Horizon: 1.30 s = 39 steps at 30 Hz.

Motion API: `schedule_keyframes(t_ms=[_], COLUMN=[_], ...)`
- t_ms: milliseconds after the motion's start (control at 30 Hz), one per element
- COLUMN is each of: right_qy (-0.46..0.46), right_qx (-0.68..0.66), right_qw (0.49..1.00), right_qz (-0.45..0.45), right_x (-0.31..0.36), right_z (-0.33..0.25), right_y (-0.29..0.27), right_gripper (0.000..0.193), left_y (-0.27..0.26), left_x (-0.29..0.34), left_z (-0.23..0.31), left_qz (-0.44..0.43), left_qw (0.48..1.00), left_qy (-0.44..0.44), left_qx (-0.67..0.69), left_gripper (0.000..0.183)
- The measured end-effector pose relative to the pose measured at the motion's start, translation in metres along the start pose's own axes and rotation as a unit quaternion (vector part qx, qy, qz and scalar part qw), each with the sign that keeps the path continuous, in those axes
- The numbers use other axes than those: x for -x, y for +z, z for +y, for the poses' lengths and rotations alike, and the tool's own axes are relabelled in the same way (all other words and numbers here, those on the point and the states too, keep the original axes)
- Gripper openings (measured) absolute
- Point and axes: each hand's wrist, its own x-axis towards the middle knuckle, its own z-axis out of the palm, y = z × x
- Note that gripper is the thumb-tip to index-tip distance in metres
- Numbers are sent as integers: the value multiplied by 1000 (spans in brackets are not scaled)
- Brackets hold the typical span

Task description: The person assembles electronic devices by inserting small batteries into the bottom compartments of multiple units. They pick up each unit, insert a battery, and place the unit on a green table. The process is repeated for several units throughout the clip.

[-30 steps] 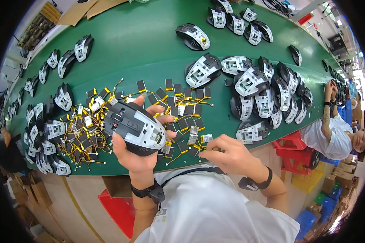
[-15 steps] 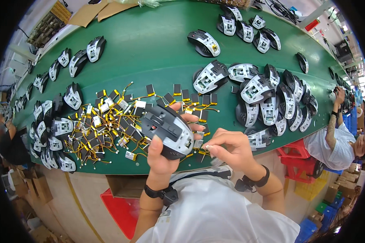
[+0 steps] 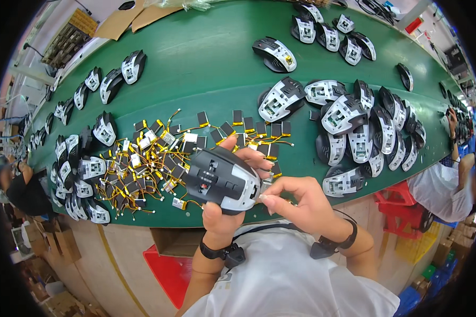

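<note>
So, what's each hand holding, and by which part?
The left hand holds a mouse by its sides; whether the right hand holds anything can't be told.

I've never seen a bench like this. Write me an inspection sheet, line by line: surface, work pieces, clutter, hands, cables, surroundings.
Surface: long green table.
Work pieces: one black-and-white computer mouse in hand; similar mice grouped left and right; loose pile of flat battery packs between the groups.
Clutter: cardboard sheets at the far edge.
Hands: left hand holds the mouse; right hand has its fingers at the mouse's white end, grip unclear.
Cables: thin wires on the packs, many tangled; black cables at upper right.
Surroundings: person in a pale shirt at right, person in dark clothes at left.
</note>
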Motion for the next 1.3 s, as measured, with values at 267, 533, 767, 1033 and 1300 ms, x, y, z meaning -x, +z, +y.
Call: schedule_keyframes(t_ms=[267, 533, 767, 1033, 1300], right_qy=[130, 81, 84, 43, 9], right_qx=[-173, -177, -205, -140, -70], right_qw=[975, 980, 975, 986, 993], right_qz=[48, 49, 19, 83, 97], right_x=[-10, 1, 7, 6, 2], right_z=[24, 18, 21, 8, 11], right_y=[-1, 8, 6, 13, 20], right_gripper=[18, 20, 20, 11, 14], left_y=[2, -8, -6, 3, 8], left_x=[-3, -4, 0, 2, 5], left_z=[-4, -3, -5, -4, -4], left_qz=[-3, -2, -21, -11, 2], left_qw=[999, 998, 998, 999, 998], left_qy=[39, 43, 47, 37, 34], left_qx=[6, 50, 24, -16, -44], left_gripper=[111, 104, 108, 114, 112])
